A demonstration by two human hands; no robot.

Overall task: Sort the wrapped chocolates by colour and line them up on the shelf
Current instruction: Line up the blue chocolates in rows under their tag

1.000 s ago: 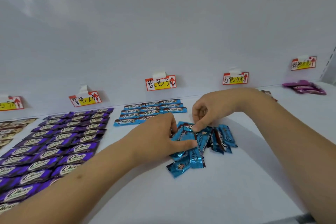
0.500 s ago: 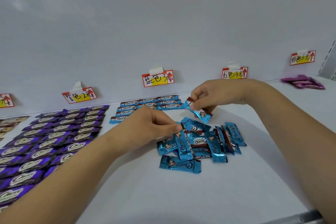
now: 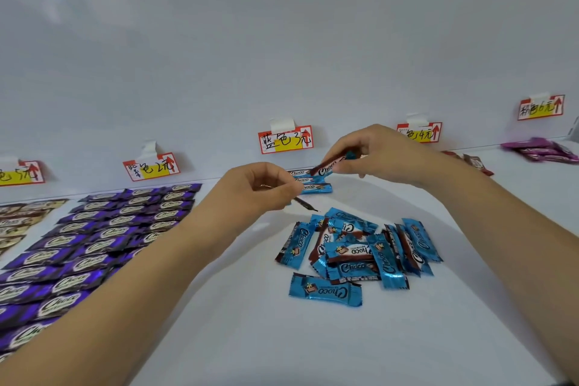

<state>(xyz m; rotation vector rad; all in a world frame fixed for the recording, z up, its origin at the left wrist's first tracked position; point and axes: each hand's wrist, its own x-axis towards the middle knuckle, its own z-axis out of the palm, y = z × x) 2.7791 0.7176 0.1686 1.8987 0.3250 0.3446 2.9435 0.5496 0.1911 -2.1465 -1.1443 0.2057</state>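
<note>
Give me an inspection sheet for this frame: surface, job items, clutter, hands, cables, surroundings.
Surface: white shelf.
Job's things: loose blue pile in the centre; short blue row at the back under the blue tag; purple rows lined up on the left; brown-and-cream wrappers at far left; red-brown wrappers and a magenta pile at right.
Clutter: nothing seen.
Hands: left hand pinches a chocolate seen edge-on; right hand pinches a blue chocolate above the blue row.
Cables: nothing seen.
Surroundings: white back wall with taped price tags.
</note>
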